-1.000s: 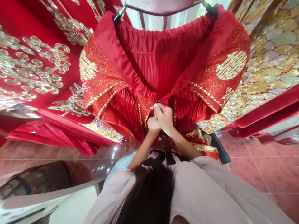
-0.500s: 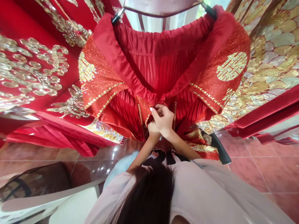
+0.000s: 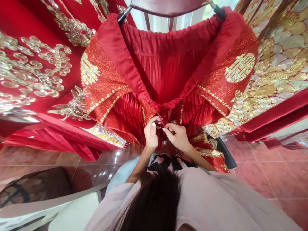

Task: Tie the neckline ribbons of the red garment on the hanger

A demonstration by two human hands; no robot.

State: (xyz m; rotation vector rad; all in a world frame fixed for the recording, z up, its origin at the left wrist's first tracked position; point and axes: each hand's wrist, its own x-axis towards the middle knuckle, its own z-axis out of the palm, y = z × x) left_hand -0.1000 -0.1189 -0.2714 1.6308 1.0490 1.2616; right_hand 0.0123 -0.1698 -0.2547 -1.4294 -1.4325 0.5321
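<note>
Below the waistband, the right grip pinches a thin red cord; I cannot tell whether the left grip does. Beyond, the red garment hangs from clips; a loosened pinch could free the cord.

Bright overall, strongest backlight at top centre, hot glare spots on tiled floor, shadow inside the red garment's waistband, beadwork glinting, wide-angle stretch toward the edges, bag at lower left soft.
</note>
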